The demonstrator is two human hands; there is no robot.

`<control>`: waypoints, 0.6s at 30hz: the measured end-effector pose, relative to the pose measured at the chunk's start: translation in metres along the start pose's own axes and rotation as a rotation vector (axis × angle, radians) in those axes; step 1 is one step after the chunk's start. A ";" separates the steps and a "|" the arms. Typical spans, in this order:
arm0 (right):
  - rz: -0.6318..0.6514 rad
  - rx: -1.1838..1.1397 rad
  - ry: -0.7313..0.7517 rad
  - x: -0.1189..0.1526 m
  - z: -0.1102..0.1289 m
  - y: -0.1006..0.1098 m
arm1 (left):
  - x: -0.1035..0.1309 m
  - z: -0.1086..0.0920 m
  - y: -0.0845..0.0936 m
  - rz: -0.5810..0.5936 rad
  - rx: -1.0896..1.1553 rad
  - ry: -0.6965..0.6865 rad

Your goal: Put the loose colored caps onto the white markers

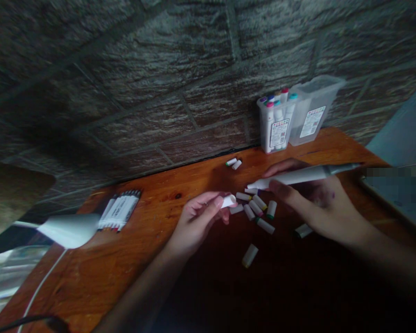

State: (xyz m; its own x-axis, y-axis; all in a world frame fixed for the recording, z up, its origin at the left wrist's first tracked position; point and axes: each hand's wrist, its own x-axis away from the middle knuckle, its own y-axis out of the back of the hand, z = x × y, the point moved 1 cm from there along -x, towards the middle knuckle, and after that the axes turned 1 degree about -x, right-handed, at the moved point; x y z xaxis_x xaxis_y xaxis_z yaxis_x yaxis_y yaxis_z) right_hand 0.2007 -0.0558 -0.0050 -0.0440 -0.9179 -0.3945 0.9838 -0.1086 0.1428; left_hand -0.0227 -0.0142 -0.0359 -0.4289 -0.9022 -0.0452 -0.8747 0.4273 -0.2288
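Between the thumb and fingers of my left hand [201, 217] is a white marker cap [228, 201], its open end facing right. My right hand [315, 199] grips a white marker [301, 176], its bare white end pointing left toward the cap and its dark, narrow end pointing right. Cap and marker are apart. Under and between my hands lie several loose marker caps [255, 208], white with coloured ends. One cap [250, 255] lies closer to me, and another cap [303, 231] lies beneath my right wrist.
A clear box of markers [279, 125] stands by the brick wall, beside a second clear box [314, 115]. Two caps [234, 163] lie near the wall. At left are a row of markers [119, 210], a white lamp [69, 230] and its cord [43, 282] on the wooden table [125, 263].
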 end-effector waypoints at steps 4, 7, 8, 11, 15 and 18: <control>-0.007 -0.027 -0.020 -0.002 -0.003 0.002 | 0.000 -0.002 0.002 -0.064 -0.301 -0.033; -0.006 0.003 -0.022 -0.004 -0.006 0.002 | 0.001 -0.006 0.002 -0.085 -0.570 -0.132; -0.005 0.008 -0.028 -0.004 -0.006 0.002 | 0.002 -0.009 0.002 -0.081 -0.644 -0.173; 0.001 0.008 -0.043 -0.005 -0.008 0.002 | 0.004 -0.017 0.004 -0.057 -0.847 -0.293; -0.004 -0.006 -0.051 -0.004 -0.009 0.002 | 0.004 -0.023 0.014 -0.136 -1.069 -0.384; -0.003 -0.018 -0.054 -0.004 -0.009 0.002 | 0.001 -0.017 0.020 -0.120 -1.147 -0.332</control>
State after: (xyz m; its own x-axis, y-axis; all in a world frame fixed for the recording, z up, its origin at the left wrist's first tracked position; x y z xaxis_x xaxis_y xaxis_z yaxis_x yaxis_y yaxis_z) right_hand 0.2045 -0.0489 -0.0111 -0.0555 -0.9368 -0.3454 0.9865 -0.1047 0.1256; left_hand -0.0446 -0.0057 -0.0240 -0.3992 -0.8389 -0.3701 -0.6692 -0.0094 0.7430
